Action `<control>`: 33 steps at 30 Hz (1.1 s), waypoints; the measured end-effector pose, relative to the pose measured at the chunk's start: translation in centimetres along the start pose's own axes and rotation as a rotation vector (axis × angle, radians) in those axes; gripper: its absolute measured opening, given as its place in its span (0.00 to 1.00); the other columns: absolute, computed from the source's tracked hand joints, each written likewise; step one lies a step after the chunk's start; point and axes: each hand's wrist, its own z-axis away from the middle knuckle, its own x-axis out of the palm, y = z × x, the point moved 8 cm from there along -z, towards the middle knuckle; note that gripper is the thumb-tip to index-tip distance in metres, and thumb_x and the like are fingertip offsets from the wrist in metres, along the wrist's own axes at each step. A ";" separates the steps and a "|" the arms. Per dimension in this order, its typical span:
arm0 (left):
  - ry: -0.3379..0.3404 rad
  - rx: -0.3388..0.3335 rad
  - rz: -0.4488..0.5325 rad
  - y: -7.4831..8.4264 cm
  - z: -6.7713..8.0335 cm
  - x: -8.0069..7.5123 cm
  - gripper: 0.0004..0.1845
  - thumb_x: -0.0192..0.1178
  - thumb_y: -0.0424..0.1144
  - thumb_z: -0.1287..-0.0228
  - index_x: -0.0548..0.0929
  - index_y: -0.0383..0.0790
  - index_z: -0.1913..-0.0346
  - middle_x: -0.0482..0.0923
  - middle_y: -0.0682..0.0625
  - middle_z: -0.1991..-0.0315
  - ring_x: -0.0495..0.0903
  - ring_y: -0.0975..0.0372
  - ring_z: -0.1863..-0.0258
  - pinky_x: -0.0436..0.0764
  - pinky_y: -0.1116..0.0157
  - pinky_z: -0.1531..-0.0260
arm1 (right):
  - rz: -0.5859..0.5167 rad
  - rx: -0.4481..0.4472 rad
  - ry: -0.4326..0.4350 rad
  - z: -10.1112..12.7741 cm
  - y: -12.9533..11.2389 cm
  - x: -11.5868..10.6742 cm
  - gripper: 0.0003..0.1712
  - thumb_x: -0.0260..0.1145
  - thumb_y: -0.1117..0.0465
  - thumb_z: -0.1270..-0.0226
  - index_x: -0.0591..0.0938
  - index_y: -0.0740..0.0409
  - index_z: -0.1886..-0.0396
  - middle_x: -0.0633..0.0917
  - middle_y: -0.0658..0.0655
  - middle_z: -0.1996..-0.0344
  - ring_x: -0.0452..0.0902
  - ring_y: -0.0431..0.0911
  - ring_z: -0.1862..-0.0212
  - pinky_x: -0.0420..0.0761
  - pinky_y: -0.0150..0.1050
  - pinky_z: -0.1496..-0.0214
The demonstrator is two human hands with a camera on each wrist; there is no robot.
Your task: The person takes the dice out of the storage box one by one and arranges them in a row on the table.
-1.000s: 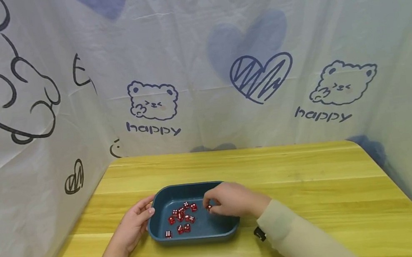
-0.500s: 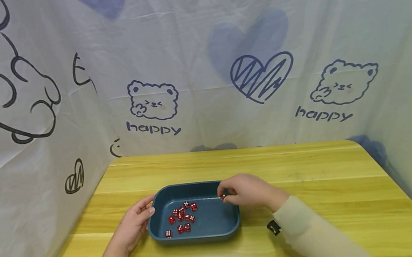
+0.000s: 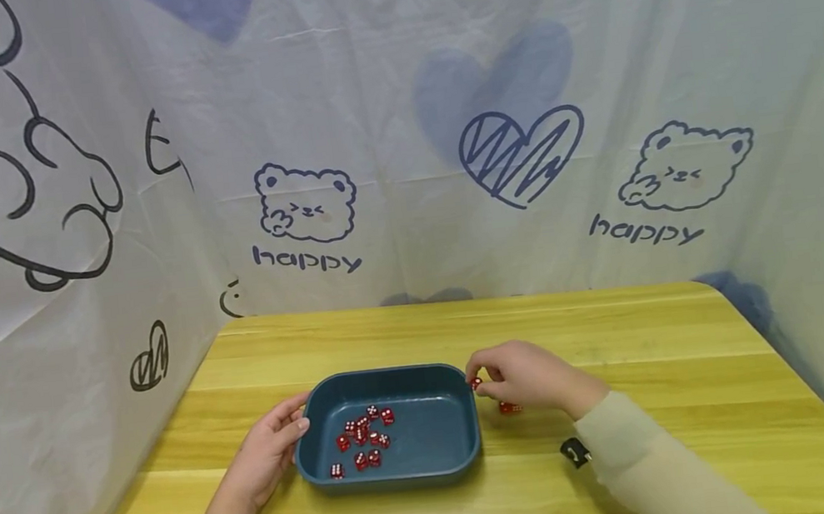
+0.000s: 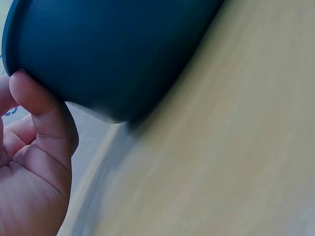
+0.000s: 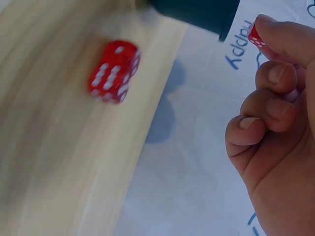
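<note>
Tabletop (image 3: 616, 336): right hand (image 3: 526, 377), die (image 3: 476, 383) now outside tray (image 3: 469, 444)

Red die (image 3: 476, 383) pinched just right of blue tray (image 3: 432, 447).

The word "happy" is printed twice on the backdrop cloth (image 3: 398, 124), once under each drawn bear. One stands far left (image 3: 307, 258), the other far right (image 3: 645, 230).

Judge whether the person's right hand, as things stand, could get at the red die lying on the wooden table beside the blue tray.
Probably yes. The red die on the wooden table lies just under the right hand, nothing between them. But that hand's grip already pinches another red die, so it would likely need to release that first.
</note>
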 end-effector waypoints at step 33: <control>0.012 -0.006 0.010 -0.4 -0.2 -0.3 0.28 0.55 0.32 0.24 0.64 0.31 0.25 0.71 0.44 0.54 0.75 0.63 0.69 0.77 0.71 0.72 | -0.031 0.177 -0.022 4.0 7.2 1.4 0.06 0.70 0.59 0.33 0.83 0.43 0.60 0.75 0.45 0.79 0.69 0.40 0.76 0.72 0.39 0.72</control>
